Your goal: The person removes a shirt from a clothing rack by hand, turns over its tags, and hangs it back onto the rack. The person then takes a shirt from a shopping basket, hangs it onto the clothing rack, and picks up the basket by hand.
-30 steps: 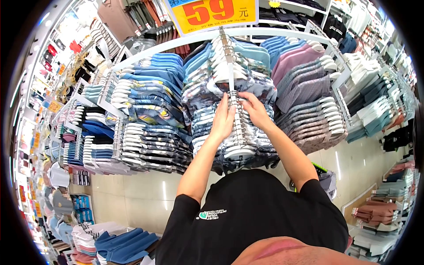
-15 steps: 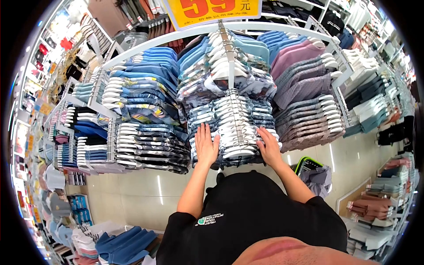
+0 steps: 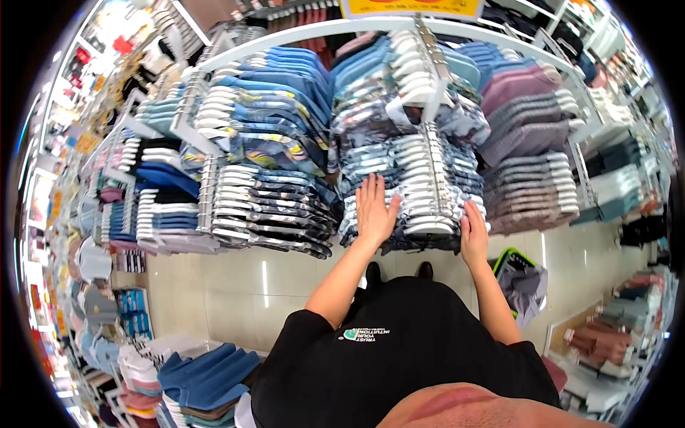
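A row of blue and white patterned shirts (image 3: 360, 160) hangs in front of me on white hangers (image 3: 422, 182) from a metal arm. My left hand (image 3: 376, 212) lies flat on the left shoulders of the front shirts, fingers together and stretched out, thumb apart. At the right edge of the same shirts, my right hand (image 3: 474, 232) rests with its fingers extended and turned partly edge-on. Neither hand is closed around a hanger or a shirt. Behind these shirts hang darker floral shirts (image 3: 367, 125).
Black-and-white patterned shirts (image 3: 292, 214) hang to the left, grey-brown shirts (image 3: 531, 189) to the right. A green-rimmed basket (image 3: 510, 260) with grey clothing stands on the floor at right. Folded blue garments (image 3: 207, 378) lie at lower left. A yellow price sign (image 3: 414, 7) tops the rack.
The view has turned, so the rack appears farther right and slightly higher. Both hands stay at the shirts; the right hand has turned more edge-on at their side. Both shoes now show.
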Demonstrator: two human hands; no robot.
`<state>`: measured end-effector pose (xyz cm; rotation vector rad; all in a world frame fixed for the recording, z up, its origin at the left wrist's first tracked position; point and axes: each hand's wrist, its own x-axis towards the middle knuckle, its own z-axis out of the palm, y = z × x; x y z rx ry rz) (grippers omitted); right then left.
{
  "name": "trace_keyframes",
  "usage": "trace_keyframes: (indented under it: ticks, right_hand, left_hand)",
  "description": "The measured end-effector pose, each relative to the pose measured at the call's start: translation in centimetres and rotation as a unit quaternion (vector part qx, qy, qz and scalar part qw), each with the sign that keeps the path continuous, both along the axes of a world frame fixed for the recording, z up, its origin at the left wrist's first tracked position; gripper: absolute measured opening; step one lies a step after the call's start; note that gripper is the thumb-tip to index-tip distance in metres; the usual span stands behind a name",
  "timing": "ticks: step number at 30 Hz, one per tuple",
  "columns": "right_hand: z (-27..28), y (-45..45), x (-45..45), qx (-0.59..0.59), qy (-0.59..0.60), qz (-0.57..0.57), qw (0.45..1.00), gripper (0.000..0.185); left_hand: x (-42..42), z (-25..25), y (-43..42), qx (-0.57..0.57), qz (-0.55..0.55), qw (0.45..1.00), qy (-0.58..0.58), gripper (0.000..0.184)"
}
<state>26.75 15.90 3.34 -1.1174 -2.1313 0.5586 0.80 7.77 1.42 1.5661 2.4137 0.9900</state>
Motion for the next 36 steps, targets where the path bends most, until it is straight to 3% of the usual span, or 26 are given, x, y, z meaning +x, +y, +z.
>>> trace_keyframes:
  ticks: [9, 14, 17, 19, 21, 23, 24, 25, 26, 27, 28, 29, 31, 33, 34, 35, 36]
  right_hand:
    - [-1.8, -6.5, 5.2, -0.012, -0.031, -0.128, 0.991, 0.047]
    - [-8.9, -9.9, 12.4, -0.073, -0.062, -0.186, 0.978, 0.047]
    - [-17.9, -12.8, 21.6, -0.198, -0.115, -0.181, 0.957, 0.049]
    - [-24.3, -16.0, 29.3, -0.38, -0.139, -0.188, 0.895, 0.049]
    - [-29.0, -20.1, 36.6, -0.464, -0.176, -0.226, 0.838, 0.052]
    - [-32.5, -25.0, 42.8, -0.507, -0.209, -0.299, 0.781, 0.048]
    - [-31.7, -27.2, 44.7, -0.481, -0.222, -0.272, 0.803, 0.036]
    - [-43.1, -32.2, 50.7, -0.42, -0.136, -0.33, 0.834, 0.025]
    - [-38.7, -32.8, 50.5, -0.517, -0.147, -0.314, 0.783, 0.021]
    - [-36.8, -33.8, 51.1, -0.452, -0.108, -0.254, 0.848, 0.021]
    - [-31.5, -33.6, 49.7, -0.533, -0.063, -0.308, 0.785, 0.02]
    - [-32.3, -34.8, 50.2, -0.479, -0.047, -0.33, 0.812, 0.02]
    - [-30.6, -34.1, 51.1, -0.533, -0.038, -0.316, 0.784, 0.015]
    - [-27.8, -32.5, 50.5, -0.57, 0.029, -0.361, 0.738, 0.016]
    - [-29.2, -32.5, 50.9, -0.546, 0.105, -0.351, 0.753, 0.016]
    - [-31.8, -32.2, 52.1, -0.589, 0.157, -0.343, 0.715, 0.016]
    - [-29.9, -30.7, 51.2, -0.564, 0.095, -0.38, 0.727, 0.017]
  left_hand:
    - [-0.3, -0.8, -0.2, 0.009, -0.03, 0.999, 0.005, 0.064]
    - [0.0, -1.1, -0.9, 0.005, -0.027, 1.0, 0.01, 0.06]
    - [1.0, -1.1, -2.3, 0.021, -0.001, 1.0, 0.019, 0.06]
    - [2.5, -1.5, -3.8, 0.043, 0.035, 0.998, -0.001, 0.059]
    - [4.9, -2.1, -5.7, 0.069, 0.069, 0.995, -0.012, 0.057]
    - [7.8, -2.7, -7.9, 0.065, 0.077, 0.994, 0.046, 0.06]
    - [9.5, -3.0, -8.9, 0.078, 0.066, 0.993, 0.062, 0.061]
    - [11.5, -3.0, -9.9, 0.088, 0.054, 0.992, 0.074, 0.063]
    - [13.4, -3.2, -10.8, 0.075, 0.056, 0.992, 0.086, 0.066]
    - [15.3, -3.8, -11.5, 0.071, 0.051, 0.992, 0.096, 0.069]
    - [17.3, -4.6, -12.2, 0.045, 0.046, 0.995, 0.08, 0.07]
    - [19.1, -5.7, -12.6, 0.024, 0.045, 0.997, 0.065, 0.071]
    - [22.4, -8.8, -13.3, -0.015, 0.0, 0.998, 0.063, 0.072]
    - [24.9, -11.8, -14.5, -0.199, -0.072, 0.977, 0.009, 0.075]
    - [25.4, -14.2, -14.9, -0.263, -0.07, 0.961, -0.037, 0.076]
    - [25.8, -16.7, -14.8, -0.323, -0.068, 0.94, -0.081, 0.077]
    - [25.7, -19.0, -14.8, -0.328, -0.077, 0.938, -0.075, 0.077]
